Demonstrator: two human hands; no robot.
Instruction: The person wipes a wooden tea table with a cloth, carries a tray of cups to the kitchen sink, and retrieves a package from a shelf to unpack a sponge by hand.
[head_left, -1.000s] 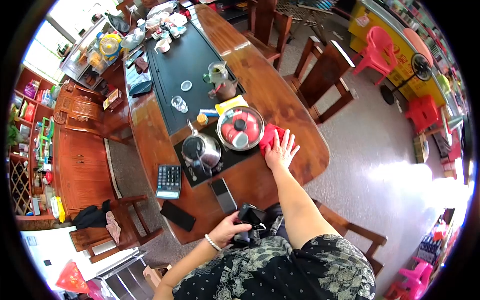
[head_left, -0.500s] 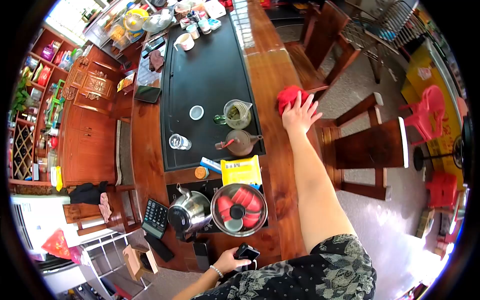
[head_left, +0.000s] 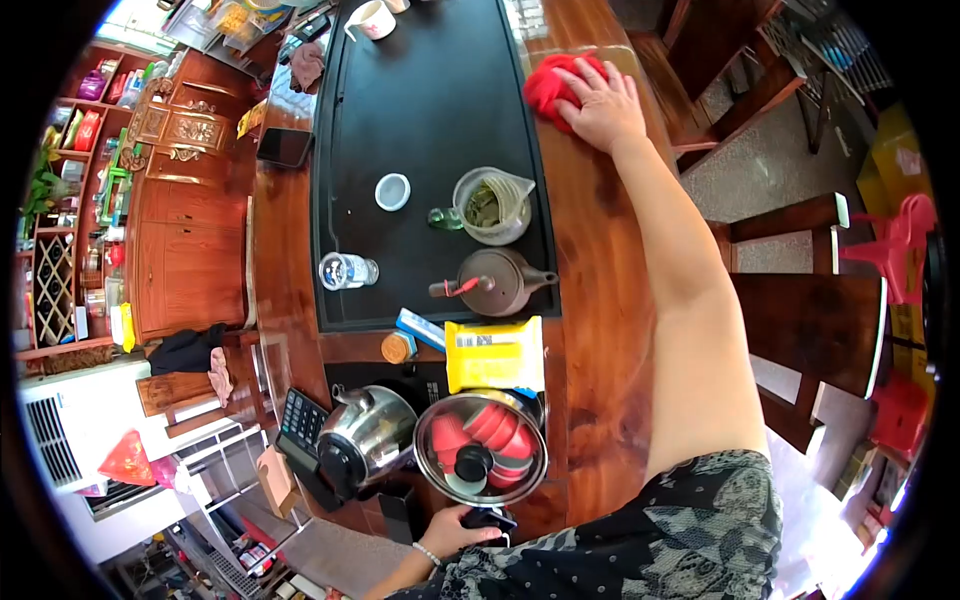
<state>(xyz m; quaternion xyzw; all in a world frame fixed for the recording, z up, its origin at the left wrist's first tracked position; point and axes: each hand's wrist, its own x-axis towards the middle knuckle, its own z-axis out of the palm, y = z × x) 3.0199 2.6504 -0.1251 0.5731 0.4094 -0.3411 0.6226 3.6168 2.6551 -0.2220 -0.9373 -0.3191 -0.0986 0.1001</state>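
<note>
- Both hands: state?
- Right hand (head_left: 604, 108) open, fingers spread on red cloth (head_left: 545, 88), near right edge of table (head_left: 612, 310). Left hand (head_left: 450, 532) half-curled, holding black device (head_left: 489, 520) by near edge.
- Surface, room?
- Glossy wood, black tray (head_left: 430, 110) inset. Carved cabinet (head_left: 185, 270) off left edge, wooden chairs (head_left: 810, 325) off right.

The cloth (head_left: 548, 90) is bright red; the table (head_left: 610, 380), reddish brown with darker grain; the tray (head_left: 430, 110), black. The teapot (head_left: 508, 283) is dull brown, the packet (head_left: 494, 372) yellow and white, the kettle (head_left: 382, 430) silver and black. The sleeve (head_left: 710, 505) shows grey floral motifs on black.
</note>
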